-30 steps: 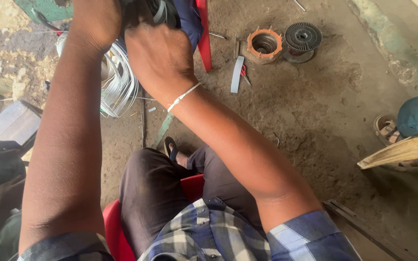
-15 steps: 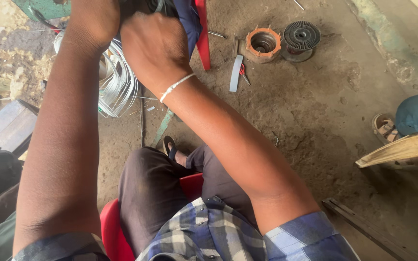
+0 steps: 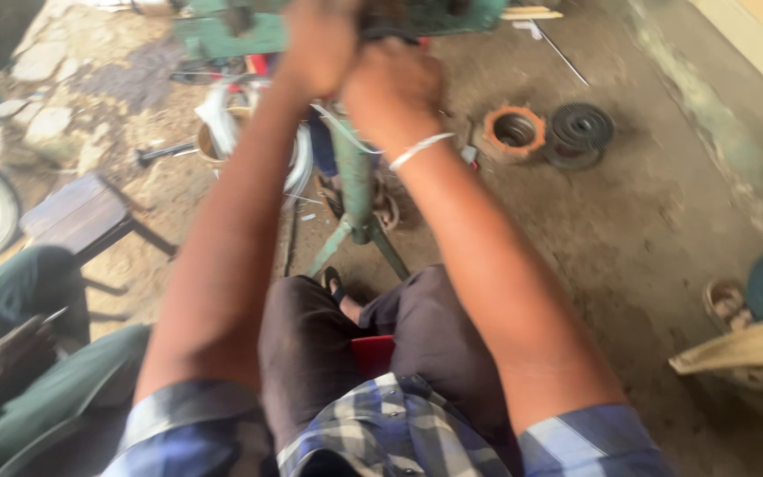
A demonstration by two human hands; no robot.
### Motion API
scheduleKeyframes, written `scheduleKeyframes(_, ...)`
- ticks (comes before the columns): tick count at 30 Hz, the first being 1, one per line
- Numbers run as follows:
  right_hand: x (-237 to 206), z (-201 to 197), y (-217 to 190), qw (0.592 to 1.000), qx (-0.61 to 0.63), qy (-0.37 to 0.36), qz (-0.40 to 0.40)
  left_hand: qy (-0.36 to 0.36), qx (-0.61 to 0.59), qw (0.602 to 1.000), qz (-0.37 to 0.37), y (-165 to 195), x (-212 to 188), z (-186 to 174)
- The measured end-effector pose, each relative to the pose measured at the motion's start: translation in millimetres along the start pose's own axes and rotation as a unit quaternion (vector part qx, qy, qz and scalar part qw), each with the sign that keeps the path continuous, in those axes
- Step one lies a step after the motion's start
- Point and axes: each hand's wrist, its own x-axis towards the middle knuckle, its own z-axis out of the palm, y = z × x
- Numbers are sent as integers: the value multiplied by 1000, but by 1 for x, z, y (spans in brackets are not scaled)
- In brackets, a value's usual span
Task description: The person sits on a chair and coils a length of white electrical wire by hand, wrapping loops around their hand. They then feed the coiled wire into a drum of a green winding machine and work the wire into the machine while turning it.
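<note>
While gripping: hands [image 3: 359, 62] atop green stand [image 3: 355, 177]

Green stand post [image 3: 355, 181], orange ring [image 3: 514, 131], blue-and-white checked shirt [image 3: 390, 433], red stool [image 3: 373, 353]

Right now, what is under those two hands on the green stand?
Below the left hand and right hand, a green post runs down to splayed legs on the dirt floor. What the hands grip is covered.

Single head view, looking steeply down past forearms onto lap and dirt floor [image 3: 664, 230]; close.
</note>
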Motion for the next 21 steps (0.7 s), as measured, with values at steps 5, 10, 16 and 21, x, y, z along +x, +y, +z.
scheduleKeyframes(5, 2, 1, 22, 996, -51, 48, -56, -55, -33, 994, -94, 35, 16, -15)
scheduleKeyframes(10, 15, -2, 34, 993, -113, -33, -11, 0, -75, 979, -191, 54, 27, -35)
scheduleKeyframes(16, 17, 3, 25, 992, -107, 3, 63, -14, -126, 966, -226, 56, 26, -47)
scheduleKeyframes(21, 22, 7, 23, 988, -90, 17, 122, -27, -155, 953, -257, 59, 27, -51)
